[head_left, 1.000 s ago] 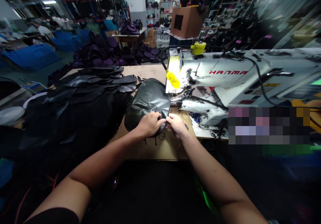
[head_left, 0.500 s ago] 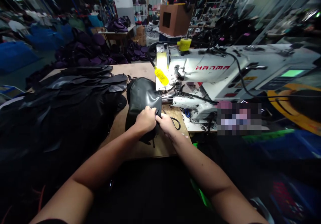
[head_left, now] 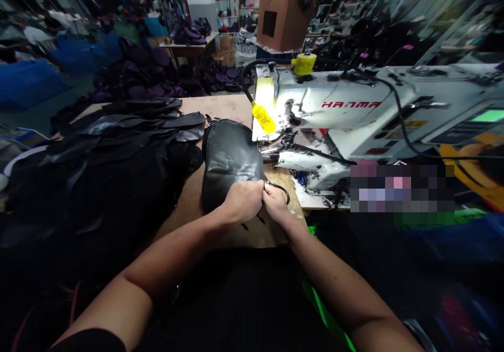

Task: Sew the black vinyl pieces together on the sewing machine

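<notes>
A black leather bag (head_left: 232,155) lies on the table beside the sewing machine's head. Its far right side reaches the machine's narrow arm (head_left: 291,158), below the needle area. My left hand (head_left: 244,202) is closed on the bag's near right edge. Right against it, my right hand (head_left: 275,203) pinches the same edge, the fingertips of both hands meeting. What lies between the fingers is mostly hidden. A black loop, like a scissors handle (head_left: 286,190), shows just beyond my right hand.
The white sewing machine (head_left: 342,100) fills the right side, with a yellow lamp (head_left: 263,119) at its head. Black leather pieces (head_left: 129,147) are heaped on the left of the wooden table (head_left: 189,205). A cardboard box (head_left: 289,23) and purple bags (head_left: 145,71) stand behind.
Both hands have moved nearer to me along the bag's edge and remain closed together. More of the bag's top surface shows now. The whole view has shifted slightly.
</notes>
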`<act>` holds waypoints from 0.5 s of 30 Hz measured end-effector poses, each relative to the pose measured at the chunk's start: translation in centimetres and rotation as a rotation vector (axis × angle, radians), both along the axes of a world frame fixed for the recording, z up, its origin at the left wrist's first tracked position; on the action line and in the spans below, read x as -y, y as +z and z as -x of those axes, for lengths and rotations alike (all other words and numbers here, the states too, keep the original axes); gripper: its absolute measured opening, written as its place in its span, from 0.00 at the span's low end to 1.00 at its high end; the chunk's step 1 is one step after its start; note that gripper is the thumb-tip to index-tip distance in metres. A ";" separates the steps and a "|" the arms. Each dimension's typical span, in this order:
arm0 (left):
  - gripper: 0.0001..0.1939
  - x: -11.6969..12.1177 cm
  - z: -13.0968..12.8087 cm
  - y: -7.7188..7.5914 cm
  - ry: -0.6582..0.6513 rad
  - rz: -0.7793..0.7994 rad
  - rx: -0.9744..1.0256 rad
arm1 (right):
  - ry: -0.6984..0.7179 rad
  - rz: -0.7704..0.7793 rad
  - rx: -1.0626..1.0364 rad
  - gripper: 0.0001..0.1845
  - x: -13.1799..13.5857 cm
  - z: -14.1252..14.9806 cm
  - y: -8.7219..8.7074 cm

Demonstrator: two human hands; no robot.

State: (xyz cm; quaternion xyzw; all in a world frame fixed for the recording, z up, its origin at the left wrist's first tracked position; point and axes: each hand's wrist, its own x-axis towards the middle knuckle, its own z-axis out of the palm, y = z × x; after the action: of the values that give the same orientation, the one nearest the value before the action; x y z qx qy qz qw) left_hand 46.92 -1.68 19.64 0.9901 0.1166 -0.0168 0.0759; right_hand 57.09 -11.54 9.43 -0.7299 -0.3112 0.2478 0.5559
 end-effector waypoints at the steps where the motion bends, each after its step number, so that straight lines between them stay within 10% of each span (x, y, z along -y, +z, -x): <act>1: 0.15 -0.3 -0.5 0.1 0.013 0.004 0.003 | 0.004 -0.031 0.007 0.18 -0.3 -0.5 0.1; 15: 0.21 -4.0 -3.5 -0.6 -0.001 -0.021 0.074 | -0.085 -0.040 0.051 0.11 -5.2 -5.8 2.6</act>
State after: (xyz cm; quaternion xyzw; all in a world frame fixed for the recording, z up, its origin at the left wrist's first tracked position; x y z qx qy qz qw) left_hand 50.41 2.28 19.04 0.9909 0.1135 0.0210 0.0696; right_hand 62.89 -6.33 12.06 -0.7375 -0.2986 0.1989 0.5721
